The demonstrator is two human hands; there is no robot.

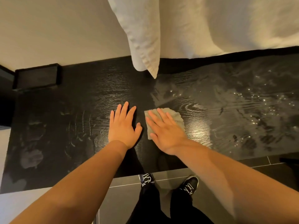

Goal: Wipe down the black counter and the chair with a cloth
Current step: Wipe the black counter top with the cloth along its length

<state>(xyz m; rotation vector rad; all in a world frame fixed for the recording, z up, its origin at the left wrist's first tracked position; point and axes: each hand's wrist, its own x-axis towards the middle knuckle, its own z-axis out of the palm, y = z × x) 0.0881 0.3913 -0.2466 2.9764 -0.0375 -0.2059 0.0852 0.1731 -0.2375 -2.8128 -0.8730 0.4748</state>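
The black wood-grain counter [80,102] fills the middle of the view. A small grey folded cloth [175,118] lies on it near the centre. My right hand [163,131] presses flat on the cloth with fingers spread, covering its lower left part. My left hand [123,125] rests flat on the bare counter just left of the cloth, fingers apart, holding nothing. Wet streaks and droplets [252,101] shine on the counter's right half; dull smears [32,156] mark its left part. No chair is in view.
A black rectangular tray [36,77] sits at the counter's back left corner against the wall. White towels [145,38] hang down over the counter's back edge. My shoes [191,183] stand on dark floor tiles below the front edge.
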